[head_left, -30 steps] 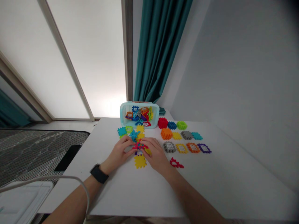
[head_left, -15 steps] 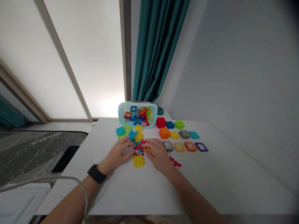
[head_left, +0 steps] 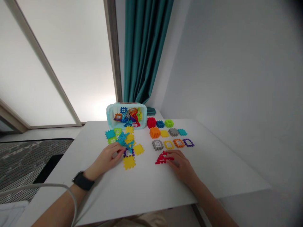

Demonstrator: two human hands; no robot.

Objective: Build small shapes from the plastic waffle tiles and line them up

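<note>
Grasping red pieces (head_left: 162,159) with right hand (head_left: 181,165), lower right of centre; left hand (head_left: 105,159) at purple frame (head_left: 129,154), lower centre, unable to tell if gripping; might skew cyan piece (head_left: 130,145) by pulling sideways

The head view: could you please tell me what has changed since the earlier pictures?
The right hand has moved right, from the purple frame in the left group to the red pieces; no red remains at that frame. The left hand, having let go of the red, stays beside the frame. The tub and orange stack stayed put.
</note>
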